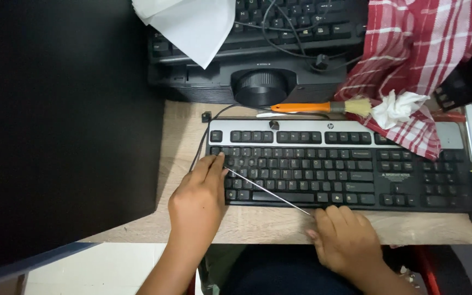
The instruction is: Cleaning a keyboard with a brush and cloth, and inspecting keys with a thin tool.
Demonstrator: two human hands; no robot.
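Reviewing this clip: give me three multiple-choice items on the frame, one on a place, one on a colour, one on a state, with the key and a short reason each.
1. Where does the left hand rest?
A. on the keyboard's left end
B. on the number pad
C. on the checked cloth

2. What colour is the handle of the brush behind the keyboard?
A. blue
B. orange
C. green

3. How is the thin metal rod held?
A. lying free on the desk
B. standing upright in a cup
C. gripped in the right hand, slanting across the keys

Key: 1 A, the fingertips lie on the leftmost keys. 2 B, the handle is bright orange, with pale bristles. 3 C, the rod runs from the right hand up to the keys beside the left hand's fingers.
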